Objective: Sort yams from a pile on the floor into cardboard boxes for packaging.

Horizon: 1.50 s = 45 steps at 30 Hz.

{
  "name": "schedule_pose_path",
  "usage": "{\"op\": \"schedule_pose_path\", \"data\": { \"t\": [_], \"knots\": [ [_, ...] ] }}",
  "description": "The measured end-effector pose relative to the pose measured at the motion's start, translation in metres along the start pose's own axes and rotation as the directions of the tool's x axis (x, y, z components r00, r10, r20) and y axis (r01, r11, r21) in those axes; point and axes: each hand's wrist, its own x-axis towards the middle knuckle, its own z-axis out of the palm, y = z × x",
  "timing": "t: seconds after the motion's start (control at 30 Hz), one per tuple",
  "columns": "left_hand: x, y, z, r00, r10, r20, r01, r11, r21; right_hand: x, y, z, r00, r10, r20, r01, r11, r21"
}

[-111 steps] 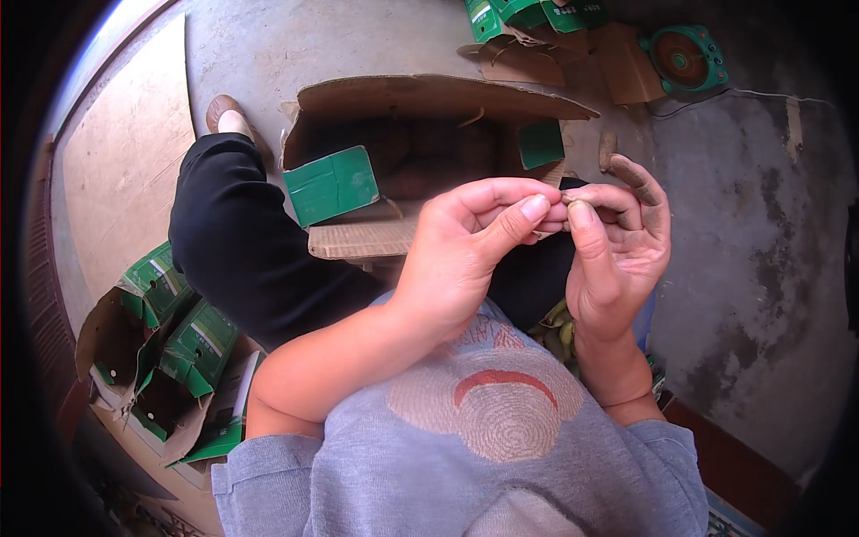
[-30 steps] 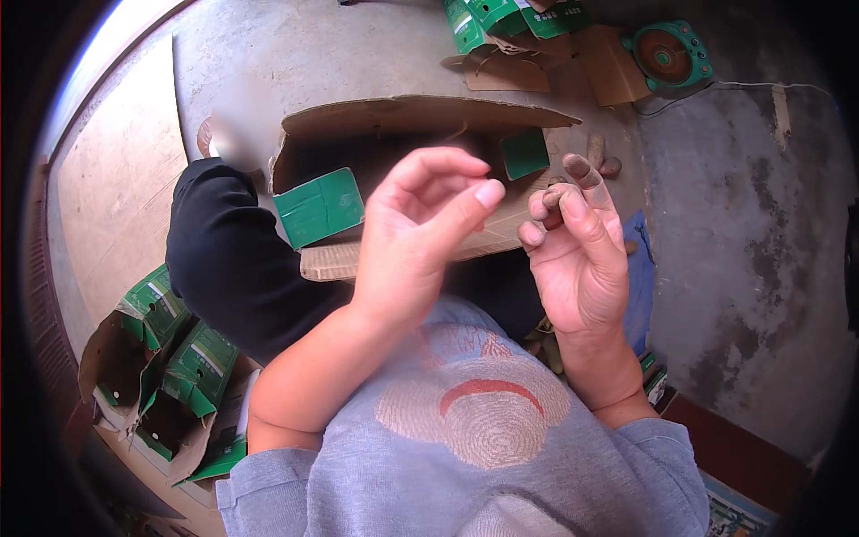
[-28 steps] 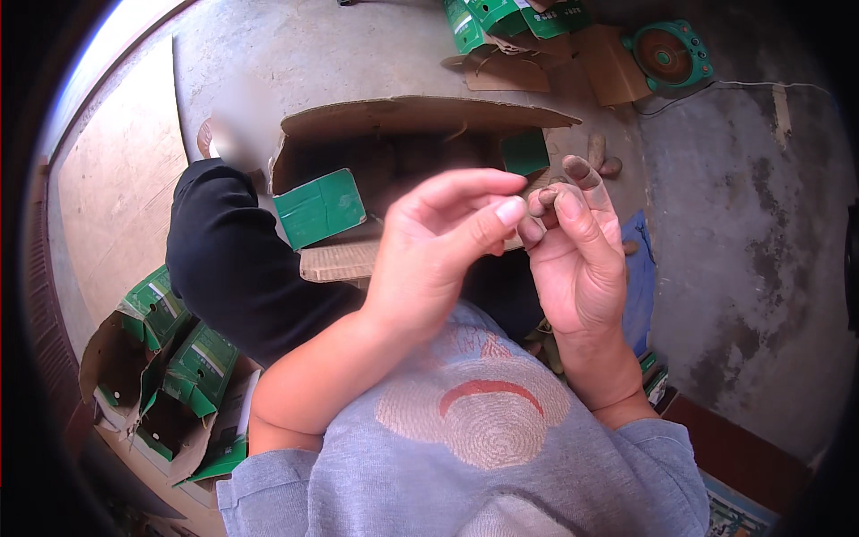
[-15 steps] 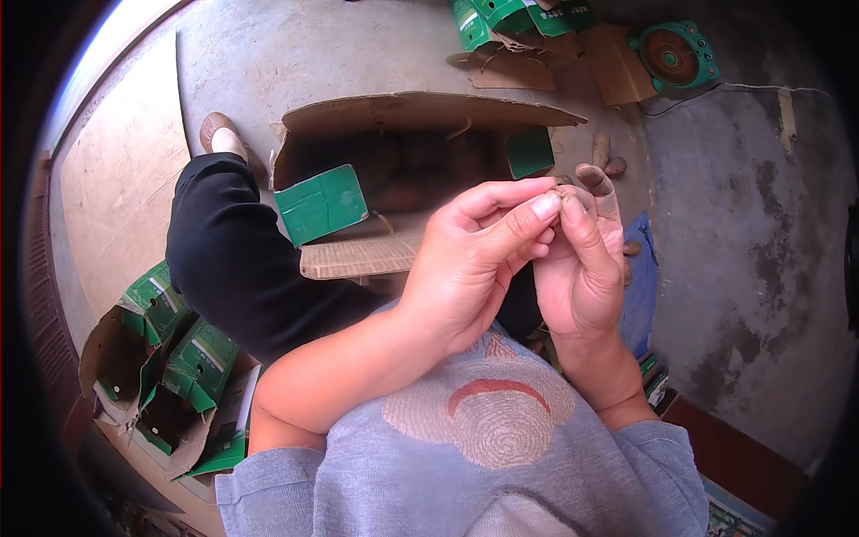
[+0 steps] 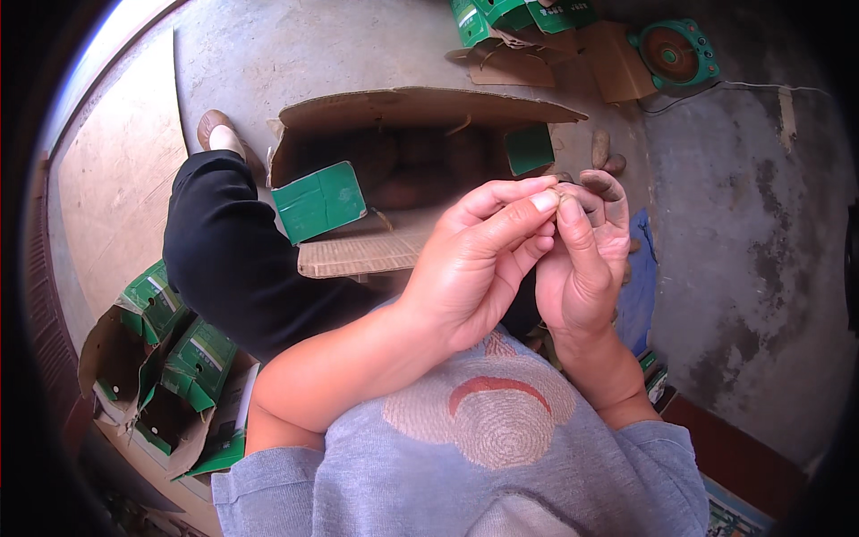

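Observation:
My left hand (image 5: 479,246) and my right hand (image 5: 586,255) meet in front of my chest, thumbs and forefingertips pinched together. A tiny brownish bit (image 5: 560,193) shows between the fingertips; its kind is too small to tell. Soil darkens the outer fingertips of my right hand. Beyond the hands stands an open cardboard box (image 5: 358,259), its green end flaps (image 5: 320,201) folded outward. Dim rounded lumps lie in its shadowed inside. Past my right hand, brown potato-like tubers (image 5: 600,148) rest on the floor.
Torn green cartons (image 5: 201,358) sit at my left by my knee, near a flat board (image 5: 125,179). More green cartons (image 5: 514,67) and a round-fronted green speaker (image 5: 669,55) with a cable stand at the far right. A blue sheet (image 5: 639,295) lies by the right wall.
Both hands stay joined at the fingertips with a very slight shift. The fingers of my right hand have opened out a little. The view has moved slightly.

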Motion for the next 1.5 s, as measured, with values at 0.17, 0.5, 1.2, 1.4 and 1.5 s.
{"op": "schedule_pose_path", "data": {
  "t": [0.17,0.5,1.2,1.4,1.5],
  "knots": [
    [0.000,-0.001,-0.002,0.999,0.002,0.042,-0.001,0.999,-0.038,0.000,0.002,-0.001,0.999,-0.053,0.003,0.053,0.998,-0.044],
    [-0.001,-0.002,-0.002,0.998,0.041,0.049,-0.040,0.999,-0.026,0.001,0.004,0.000,0.997,-0.075,0.030,0.077,0.995,-0.064],
    [-0.003,-0.013,-0.006,0.995,0.089,0.035,-0.087,0.996,-0.036,0.003,0.000,-0.010,0.992,-0.065,0.106,0.080,0.986,-0.149],
    [-0.003,-0.015,-0.006,0.994,0.095,0.050,-0.093,0.995,-0.035,0.003,-0.001,-0.011,0.993,-0.053,0.108,0.069,0.987,-0.147],
    [-0.002,-0.016,-0.007,0.994,0.103,0.040,-0.103,0.995,-0.017,0.002,-0.001,-0.011,0.994,-0.048,0.103,0.061,0.990,-0.128]
  ]
}}
